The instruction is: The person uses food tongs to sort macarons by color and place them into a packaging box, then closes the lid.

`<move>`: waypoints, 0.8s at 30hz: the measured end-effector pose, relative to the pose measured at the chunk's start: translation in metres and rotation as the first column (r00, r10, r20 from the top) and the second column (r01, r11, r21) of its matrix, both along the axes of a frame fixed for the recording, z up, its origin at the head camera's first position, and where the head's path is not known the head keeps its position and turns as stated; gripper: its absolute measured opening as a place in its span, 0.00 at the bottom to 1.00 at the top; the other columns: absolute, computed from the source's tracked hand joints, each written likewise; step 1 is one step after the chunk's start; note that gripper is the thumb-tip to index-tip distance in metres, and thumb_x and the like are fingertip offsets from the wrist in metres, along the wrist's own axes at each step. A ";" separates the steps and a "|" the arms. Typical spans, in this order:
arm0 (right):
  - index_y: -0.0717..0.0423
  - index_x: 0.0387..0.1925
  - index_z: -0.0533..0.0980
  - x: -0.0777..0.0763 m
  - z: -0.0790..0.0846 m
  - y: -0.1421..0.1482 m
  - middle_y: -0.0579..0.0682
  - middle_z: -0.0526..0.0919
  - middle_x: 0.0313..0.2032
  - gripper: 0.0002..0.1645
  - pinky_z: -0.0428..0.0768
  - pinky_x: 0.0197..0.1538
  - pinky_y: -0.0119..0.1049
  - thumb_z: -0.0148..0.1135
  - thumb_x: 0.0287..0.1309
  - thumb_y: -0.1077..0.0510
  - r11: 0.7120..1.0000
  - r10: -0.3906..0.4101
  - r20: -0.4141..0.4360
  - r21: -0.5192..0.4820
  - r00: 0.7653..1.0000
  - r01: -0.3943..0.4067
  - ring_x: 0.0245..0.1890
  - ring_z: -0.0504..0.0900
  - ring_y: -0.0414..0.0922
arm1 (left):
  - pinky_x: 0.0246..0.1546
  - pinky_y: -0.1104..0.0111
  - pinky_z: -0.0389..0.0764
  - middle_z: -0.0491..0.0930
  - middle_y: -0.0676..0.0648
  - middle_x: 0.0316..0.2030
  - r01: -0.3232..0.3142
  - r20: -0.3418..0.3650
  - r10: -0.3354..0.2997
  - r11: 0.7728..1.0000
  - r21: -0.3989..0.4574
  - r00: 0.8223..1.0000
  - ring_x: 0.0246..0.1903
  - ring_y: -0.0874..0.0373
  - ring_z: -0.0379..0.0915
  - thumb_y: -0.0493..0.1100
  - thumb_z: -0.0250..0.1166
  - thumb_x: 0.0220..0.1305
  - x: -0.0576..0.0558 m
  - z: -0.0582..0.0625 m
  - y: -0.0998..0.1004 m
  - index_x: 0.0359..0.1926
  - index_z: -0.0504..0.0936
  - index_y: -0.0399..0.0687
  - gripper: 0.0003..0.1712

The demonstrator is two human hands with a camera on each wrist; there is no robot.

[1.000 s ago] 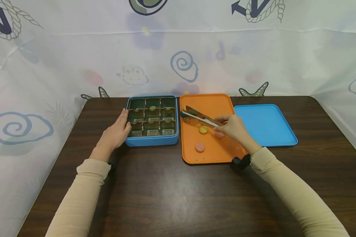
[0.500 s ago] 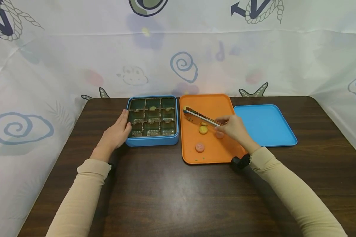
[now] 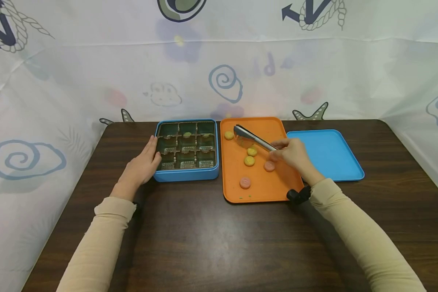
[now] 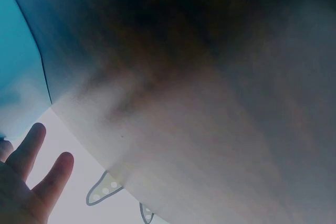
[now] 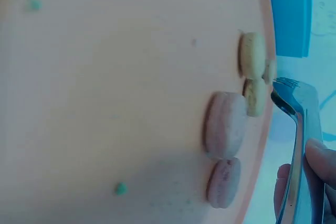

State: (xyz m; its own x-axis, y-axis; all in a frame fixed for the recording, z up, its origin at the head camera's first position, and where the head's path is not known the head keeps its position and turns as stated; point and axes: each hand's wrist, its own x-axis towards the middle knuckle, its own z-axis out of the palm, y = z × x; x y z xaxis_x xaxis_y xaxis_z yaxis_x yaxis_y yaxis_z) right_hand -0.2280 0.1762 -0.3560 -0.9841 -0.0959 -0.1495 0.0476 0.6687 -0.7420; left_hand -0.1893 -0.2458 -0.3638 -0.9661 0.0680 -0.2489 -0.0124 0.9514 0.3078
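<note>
My right hand (image 3: 291, 154) holds metal tongs (image 3: 257, 138) above the orange tray (image 3: 277, 190). The tongs' tips are over the tray's back left part, with no macaron visible between them. A yellow macaron (image 3: 229, 135) lies just left of the tips. Two more yellow macarons (image 3: 249, 161) sit close together below the tongs. One pink macaron (image 3: 269, 166) is near my right hand, another pink macaron (image 3: 245, 183) nearer the front. My left hand (image 3: 140, 164) rests with straight fingers against the left side of a blue box (image 3: 186, 174).
The box has a dark insert of several compartments; a small yellow-green thing (image 3: 187, 134) shows in it, its kind unclear. A blue tray (image 3: 328, 154) lies right of the orange one. Green crumbs (image 5: 121, 188) dot the orange tray. A patterned cloth hangs behind the table.
The tongs' tips were around the back left yellow macaron and have moved right, off it. That macaron stays on the tray. The left hand has kept its place on the box.
</note>
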 end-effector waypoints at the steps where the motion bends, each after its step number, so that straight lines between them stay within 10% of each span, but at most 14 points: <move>1: 0.61 0.54 0.79 -0.001 0.001 0.000 0.64 0.82 0.51 0.21 0.79 0.42 0.38 0.64 0.58 0.61 1.000 -0.006 -0.006 0.000 1.000 0.006 0.50 0.79 0.57 | 0.61 0.35 0.61 0.28 0.44 0.76 0.000 0.000 0.000 1.000 0.000 1.000 0.64 0.30 0.60 0.56 0.27 0.74 0.000 0.000 0.000 0.75 0.26 0.49 0.36; 24: 0.55 0.53 0.80 -0.023 0.049 -0.050 0.61 0.84 0.48 0.22 0.82 0.39 0.31 0.67 0.56 0.59 0.988 -0.026 -0.036 -0.152 0.999 0.020 0.44 0.84 0.53 | 0.63 0.35 0.59 0.27 0.44 0.76 0.007 0.000 -0.007 1.000 0.001 1.000 0.67 0.31 0.54 0.57 0.26 0.74 -0.003 -0.004 -0.003 0.75 0.25 0.50 0.37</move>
